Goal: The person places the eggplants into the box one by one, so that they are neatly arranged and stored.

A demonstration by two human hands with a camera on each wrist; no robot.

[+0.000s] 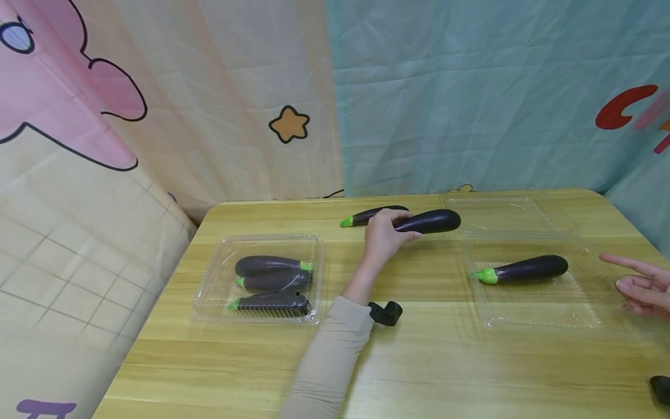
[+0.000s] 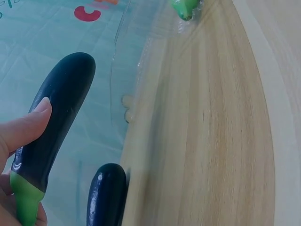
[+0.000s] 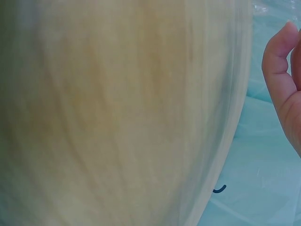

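My left hand (image 1: 383, 235) grips a dark purple eggplant (image 1: 433, 222) by its green stem end, raised over the back of the table. In the left wrist view the thumb presses along the skin of this eggplant (image 2: 66, 103), above its green cap. A second loose eggplant (image 1: 366, 217) lies on the table just behind that hand. To the right, a clear plastic clamshell box (image 1: 544, 317) stands with its lid folded back, and one eggplant (image 1: 531, 269) lies inside. My right hand (image 1: 646, 285) hovers beside this box with the index finger extended, holding nothing.
A second clear clamshell box (image 1: 217, 273) at the left has several eggplants under its plastic. A small black object (image 1: 386, 313) lies beside the left forearm, and another dark object (image 1: 661, 389) is at the right edge. Printed curtains (image 1: 398, 116) hang behind the wooden table (image 1: 419, 372).
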